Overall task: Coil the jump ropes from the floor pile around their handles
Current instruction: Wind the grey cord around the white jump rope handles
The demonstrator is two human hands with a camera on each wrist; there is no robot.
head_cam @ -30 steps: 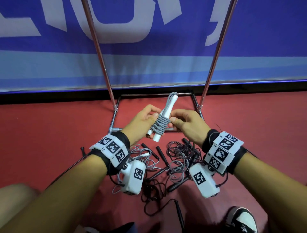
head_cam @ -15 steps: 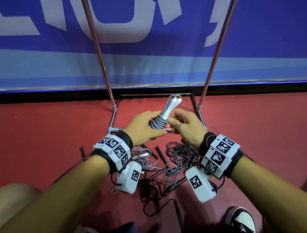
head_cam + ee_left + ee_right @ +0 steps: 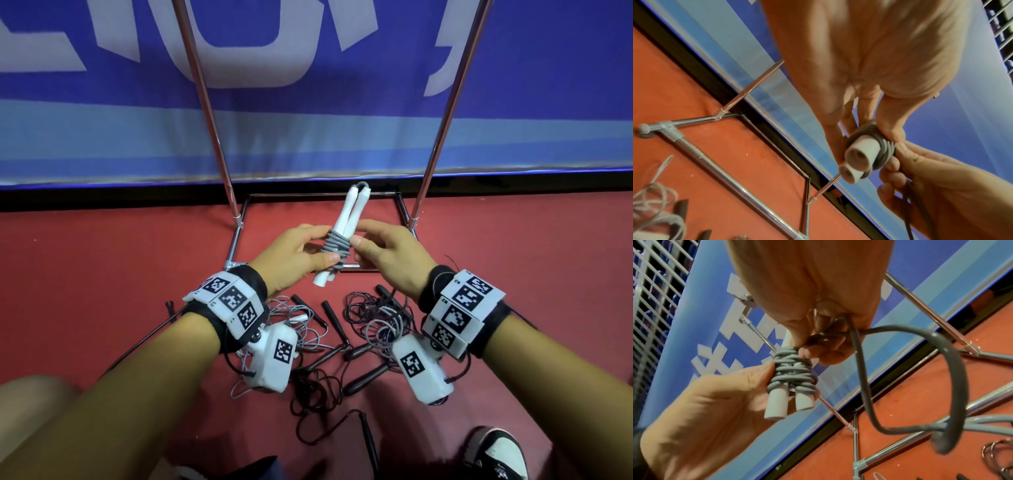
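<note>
Both hands holding the white-handled jump rope (image 3: 337, 240) mid-air over the floor pile (image 3: 342, 335): left hand (image 3: 294, 253) gripping the coil, right hand (image 3: 383, 253) pinching the loose grey cord (image 3: 859, 369).

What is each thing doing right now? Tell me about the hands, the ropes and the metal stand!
Left hand: holds the wrapped bundle from the left.
Right hand: pinches the cord at the coil.
White handles: side by side, bound together.
Grey cord: coiled around both handles, one loose loop left.
Floor pile: black and grey ropes, tangled, uncoiled.
Metal stand: standing on the red floor.
</note>
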